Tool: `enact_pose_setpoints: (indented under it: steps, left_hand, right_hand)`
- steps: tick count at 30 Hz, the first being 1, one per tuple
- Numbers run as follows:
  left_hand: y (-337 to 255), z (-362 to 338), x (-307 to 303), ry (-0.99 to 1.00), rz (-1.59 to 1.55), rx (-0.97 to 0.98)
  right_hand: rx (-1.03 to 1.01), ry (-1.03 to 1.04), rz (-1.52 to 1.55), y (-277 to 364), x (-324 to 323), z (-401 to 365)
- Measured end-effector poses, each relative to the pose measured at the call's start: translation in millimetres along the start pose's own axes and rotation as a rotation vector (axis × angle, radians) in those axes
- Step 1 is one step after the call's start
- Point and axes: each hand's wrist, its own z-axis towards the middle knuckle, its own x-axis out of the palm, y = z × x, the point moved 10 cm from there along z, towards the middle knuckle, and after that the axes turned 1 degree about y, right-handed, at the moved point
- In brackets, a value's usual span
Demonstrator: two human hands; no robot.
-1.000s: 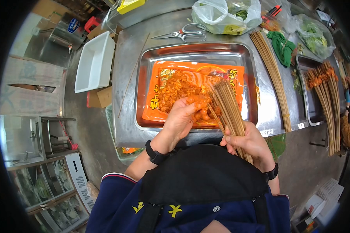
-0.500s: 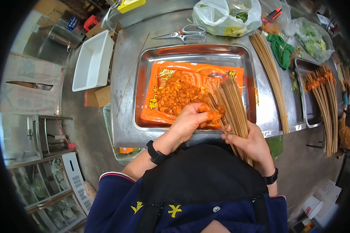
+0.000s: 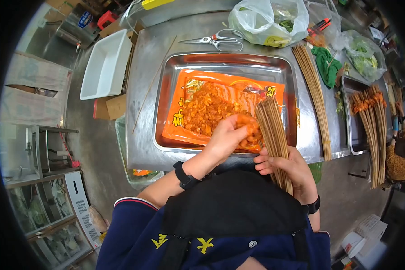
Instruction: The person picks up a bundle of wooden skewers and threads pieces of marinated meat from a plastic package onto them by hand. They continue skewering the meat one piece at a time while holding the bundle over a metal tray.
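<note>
Nearest the body, a bundle of bare sticks is held in the right hand, the thumb laid across it and the fingers wrapped around its lower part. A firm but not crushing hold would serve best here, so that the sticks are kept aligned and the tips kept from fanning out. Just beside the bundle, a red-sauced piece is pinched between the thumb and fingers of the left hand; whether any stick passes through it cannot be told. Because the sauce looks slippery, the piece is probably best pinched by its edges, with the fingertips held clear of any stick's point.

Both hands are placed over the near side of the metal tray, where drips should be caught. Beyond the pinched piece, a heap of similar pieces lies on orange printed packaging inside the tray. On the tabletop, scissors are laid beyond the tray's far rim, well apart from the hands, and a white plastic bag is set farther back beside them.
</note>
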Motion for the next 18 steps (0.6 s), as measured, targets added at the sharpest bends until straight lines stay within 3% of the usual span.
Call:
enact_pose_setpoints:
  steps: [1, 7, 18]
  left_hand:
    - [7, 0, 7, 0.073, -0.087, -0.042]
    - [14, 1, -2, 0.036, 0.033, -0.125]
    - [15, 3, -5, -0.003, 0.05, -0.073]
  right_hand:
    - [-0.005, 0.008, -0.01, 2, 2, 1]
    - [-0.028, -0.014, -0.035, 6, 1, 0]
    - [0.044, -0.118, -0.126, -4, -11, -1]
